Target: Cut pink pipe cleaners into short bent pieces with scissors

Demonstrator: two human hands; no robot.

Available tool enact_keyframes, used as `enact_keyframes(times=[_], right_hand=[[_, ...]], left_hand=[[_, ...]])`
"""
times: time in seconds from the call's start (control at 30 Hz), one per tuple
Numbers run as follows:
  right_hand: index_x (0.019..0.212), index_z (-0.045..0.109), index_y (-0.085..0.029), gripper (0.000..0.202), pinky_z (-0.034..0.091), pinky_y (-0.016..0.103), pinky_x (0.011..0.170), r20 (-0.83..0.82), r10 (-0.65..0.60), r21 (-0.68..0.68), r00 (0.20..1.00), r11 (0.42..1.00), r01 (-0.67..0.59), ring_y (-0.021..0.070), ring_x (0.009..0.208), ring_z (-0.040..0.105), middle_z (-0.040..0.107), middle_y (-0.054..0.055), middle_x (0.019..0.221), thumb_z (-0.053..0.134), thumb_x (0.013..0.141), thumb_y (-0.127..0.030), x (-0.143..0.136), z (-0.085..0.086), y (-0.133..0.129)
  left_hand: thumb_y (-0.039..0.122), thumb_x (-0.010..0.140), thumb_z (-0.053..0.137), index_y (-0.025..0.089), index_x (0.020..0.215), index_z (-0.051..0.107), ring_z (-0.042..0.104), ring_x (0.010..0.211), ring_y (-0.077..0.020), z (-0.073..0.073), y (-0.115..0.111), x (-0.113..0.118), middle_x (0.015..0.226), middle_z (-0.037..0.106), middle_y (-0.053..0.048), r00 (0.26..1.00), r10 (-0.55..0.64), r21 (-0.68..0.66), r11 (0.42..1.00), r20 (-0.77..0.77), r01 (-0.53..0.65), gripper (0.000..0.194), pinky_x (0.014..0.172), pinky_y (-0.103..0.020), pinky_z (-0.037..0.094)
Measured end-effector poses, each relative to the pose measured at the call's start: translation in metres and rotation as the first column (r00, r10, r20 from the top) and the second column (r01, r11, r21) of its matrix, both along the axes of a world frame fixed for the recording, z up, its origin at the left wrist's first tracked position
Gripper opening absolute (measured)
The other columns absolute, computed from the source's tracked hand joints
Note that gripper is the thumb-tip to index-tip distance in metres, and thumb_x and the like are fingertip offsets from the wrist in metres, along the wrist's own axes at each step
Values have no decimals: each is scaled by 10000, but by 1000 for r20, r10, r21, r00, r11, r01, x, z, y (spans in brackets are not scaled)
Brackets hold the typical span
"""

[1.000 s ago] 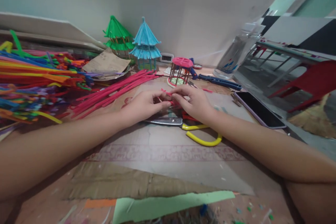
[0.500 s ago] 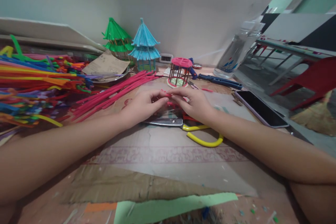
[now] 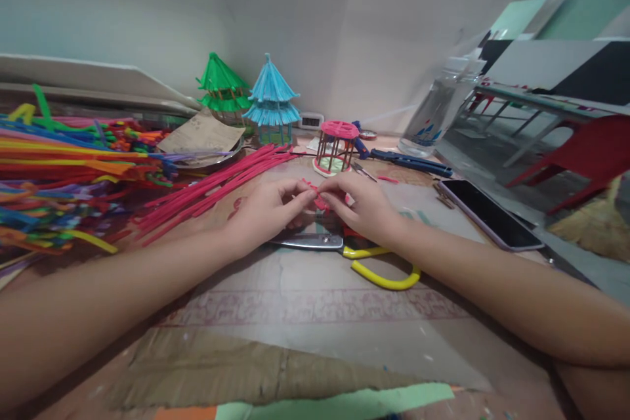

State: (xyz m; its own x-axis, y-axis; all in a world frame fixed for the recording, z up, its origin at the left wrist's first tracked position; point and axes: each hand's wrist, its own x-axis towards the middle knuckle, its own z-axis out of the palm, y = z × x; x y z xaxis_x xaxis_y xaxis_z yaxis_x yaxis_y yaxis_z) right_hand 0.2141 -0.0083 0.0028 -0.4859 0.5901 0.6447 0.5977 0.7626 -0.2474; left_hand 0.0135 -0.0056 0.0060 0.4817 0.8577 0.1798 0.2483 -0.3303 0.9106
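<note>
Between my fingertips is a small bent piece of pink pipe cleaner (image 3: pixel 321 202), partly covered by the fingers. My left hand (image 3: pixel 275 207) pinches it from the left, and my right hand (image 3: pixel 361 203) pinches it from the right. Just under my hands lie scissors with yellow handles (image 3: pixel 394 281), their blades pointing left. Behind the hands stands a small round pavilion frame (image 3: pixel 338 144) with brown posts and a pink top ring. A bundle of straight pink pipe cleaners (image 3: pixel 221 187) lies left of my left hand.
Many-coloured pipe cleaners (image 3: pixel 73 170) heap up at the left. Green (image 3: pixel 222 88) and blue (image 3: pixel 272 102) pavilion models stand by the wall. At the right are a clear bottle (image 3: pixel 436 111), a dark blue tool (image 3: pixel 411 161) and a phone (image 3: pixel 492 213). Cardboard (image 3: pixel 236 364) lies in front.
The whole view has tilted up a little, so everything sits lower. My fingers have shifted slightly on the pink piece, still pinching it.
</note>
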Motion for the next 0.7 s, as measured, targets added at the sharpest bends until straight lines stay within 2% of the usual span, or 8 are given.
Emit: enact_keyframes(times=[0.17, 0.33, 0.57, 0.7], right_hand=[[958, 645, -175, 156, 456, 284, 716, 12, 29, 14, 1000, 999, -29, 171, 796, 611, 696, 49, 856, 522, 893, -105, 0, 2, -1], [933, 639, -166, 164, 452, 305, 732, 17, 18, 26, 1000, 999, -18, 181, 802, 596, 685, 62, 853, 504, 885, -87, 1, 1, 0], [886, 622, -164, 94, 429, 302, 696, 24, -19, 6, 1000, 1000, 18, 176, 753, 568, 660, 58, 802, 539, 916, -196, 0, 3, -2], [854, 611, -170, 95, 419, 299, 682, 26, -53, -14, 998, 998, 53, 170, 728, 560, 649, 48, 785, 532, 902, -192, -2, 4, -3]], left_hand=[[435, 909, 548, 153, 853, 640, 533, 483, -90, 1, -1, -1, 609, 590, 17, 999, 41, 51, 998, -25, -40, 302, 420, -159, 384], [443, 912, 541, 157, 858, 645, 546, 493, -94, -1, 1, -1, 620, 591, 17, 999, 37, 74, 997, -39, -34, 309, 433, -162, 399], [447, 910, 541, 165, 877, 650, 537, 473, -85, -1, 1, -1, 618, 598, 22, 998, 50, 31, 998, -43, -48, 305, 418, -158, 382], [393, 902, 560, 178, 909, 673, 543, 483, -81, -4, 3, 0, 625, 606, 30, 999, 47, -6, 999, -18, -47, 243, 431, -156, 394]])
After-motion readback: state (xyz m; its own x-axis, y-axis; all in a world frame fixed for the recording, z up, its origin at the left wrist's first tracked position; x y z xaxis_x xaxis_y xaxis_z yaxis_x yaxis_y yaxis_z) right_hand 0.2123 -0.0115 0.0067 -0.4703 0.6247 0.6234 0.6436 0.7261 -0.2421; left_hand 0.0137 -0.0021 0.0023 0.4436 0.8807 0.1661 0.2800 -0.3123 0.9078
